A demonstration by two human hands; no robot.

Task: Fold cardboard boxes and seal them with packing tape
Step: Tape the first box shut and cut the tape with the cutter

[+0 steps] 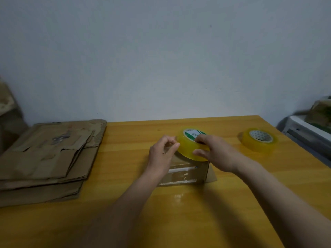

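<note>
Together, hands (189,151) around tape roll (191,145)

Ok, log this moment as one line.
stage: taping box | right hand: holds tape roll | left hand: pinches tape end | spare roll: on table

We see a small box (186,173) standing mid-table, its near side glossy with tape. A yellow tape roll (192,146) sits tilted on its top. A second roll (258,141) lies flat near the right edge — flattened boxes (46,158) are stacked at the left edge.
</note>
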